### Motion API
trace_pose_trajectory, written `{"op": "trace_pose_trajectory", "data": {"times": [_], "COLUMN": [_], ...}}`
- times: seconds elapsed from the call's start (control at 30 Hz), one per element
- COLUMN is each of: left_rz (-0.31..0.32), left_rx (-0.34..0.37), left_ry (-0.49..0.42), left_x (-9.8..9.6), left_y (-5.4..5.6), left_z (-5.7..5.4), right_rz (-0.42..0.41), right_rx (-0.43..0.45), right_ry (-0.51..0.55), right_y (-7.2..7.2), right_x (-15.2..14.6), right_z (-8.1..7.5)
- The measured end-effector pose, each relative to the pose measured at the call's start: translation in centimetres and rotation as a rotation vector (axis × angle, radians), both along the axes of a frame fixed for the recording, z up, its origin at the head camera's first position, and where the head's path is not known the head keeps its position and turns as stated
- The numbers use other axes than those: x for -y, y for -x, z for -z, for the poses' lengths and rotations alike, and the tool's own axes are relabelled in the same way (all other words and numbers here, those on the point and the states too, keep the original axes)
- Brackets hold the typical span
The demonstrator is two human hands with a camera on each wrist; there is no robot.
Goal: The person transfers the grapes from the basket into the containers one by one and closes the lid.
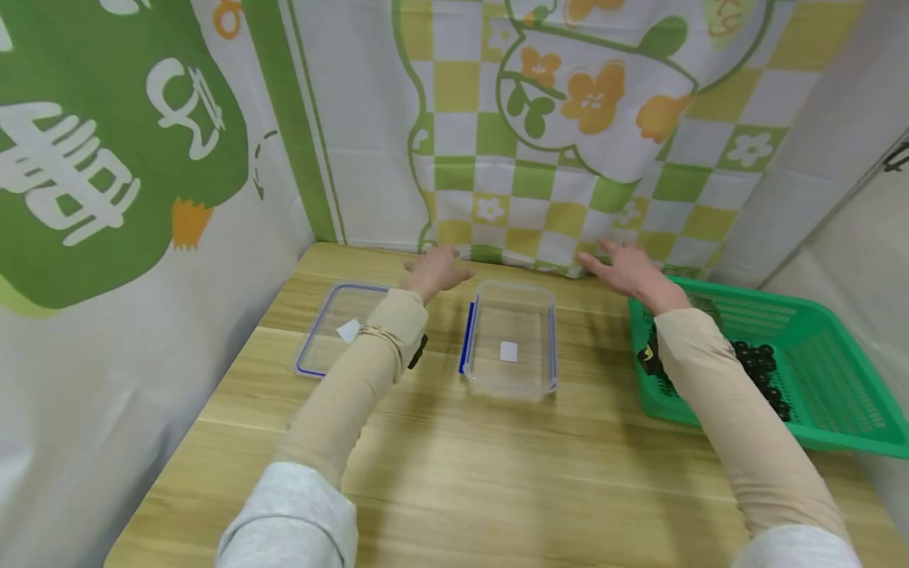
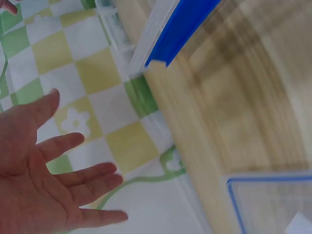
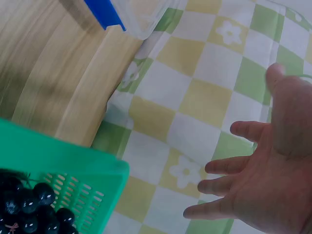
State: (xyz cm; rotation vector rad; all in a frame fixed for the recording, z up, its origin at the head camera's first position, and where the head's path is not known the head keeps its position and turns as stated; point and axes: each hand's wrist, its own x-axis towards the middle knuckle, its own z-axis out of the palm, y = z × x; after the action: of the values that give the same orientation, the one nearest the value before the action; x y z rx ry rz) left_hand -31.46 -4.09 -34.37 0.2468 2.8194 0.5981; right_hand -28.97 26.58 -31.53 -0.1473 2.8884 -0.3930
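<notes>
My left hand [image 1: 435, 270] is held in the air with its fingers spread, between the flat lid and the clear box, near the back of the table. Its palm shows in the left wrist view, where the hand [image 2: 53, 180] touches nothing. My right hand [image 1: 630, 274] hovers by the back left corner of the green basket [image 1: 845, 363], fingers apart and holding nothing. A clear plastic box [image 1: 510, 385] with a blue side flap stands uncovered on the table. To its left lies a transparent lid [image 1: 323, 343] with a blue seal, partly hidden by my left arm. Black grapes [image 3: 29, 207] lie in the basket.
The wooden table [image 1: 497, 473] ends at a hanging checkered cloth [image 1: 525, 181]. White cloth [image 1: 92, 379] closes off the left side. My right forearm passes over the basket and covers some of what it holds. White labels sit on the box and lid.
</notes>
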Motion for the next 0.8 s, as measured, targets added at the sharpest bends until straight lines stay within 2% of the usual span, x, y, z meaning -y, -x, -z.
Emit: {"op": "trace_pose_trajectory", "data": {"times": [0.2,0.33,0.43,0.63,0.8], "left_rz": [-0.001,-0.041,-0.053,-0.119,-0.129], "left_rx": [-0.012,0.057,0.089,0.121,0.126], "left_ry": [-0.049,-0.141,-0.163,-0.184,-0.2], "left_x": [-1.3,-2.1,-2.4,-2.6,-2.9], "left_y": [-0.6,-1.2,-1.5,-1.5,-1.4], "left_z": [2.7,4.3,5.1,6.2,6.6], "right_rz": [-0.04,-0.009,0.017,0.012,0.063], "right_rx": [-0.041,-0.036,-0.022,-0.02,0.067], "right_ry": [-0.027,-0.048,-0.047,-0.086,-0.085], "right_y": [-0.3,-0.7,-0.9,-1.4,-2.3], "right_x": [-1.5,-2.9,-4.3,-7.9,-10.9], "right_z": [0.0,-0.2,0.0,0.8,1.7]}}
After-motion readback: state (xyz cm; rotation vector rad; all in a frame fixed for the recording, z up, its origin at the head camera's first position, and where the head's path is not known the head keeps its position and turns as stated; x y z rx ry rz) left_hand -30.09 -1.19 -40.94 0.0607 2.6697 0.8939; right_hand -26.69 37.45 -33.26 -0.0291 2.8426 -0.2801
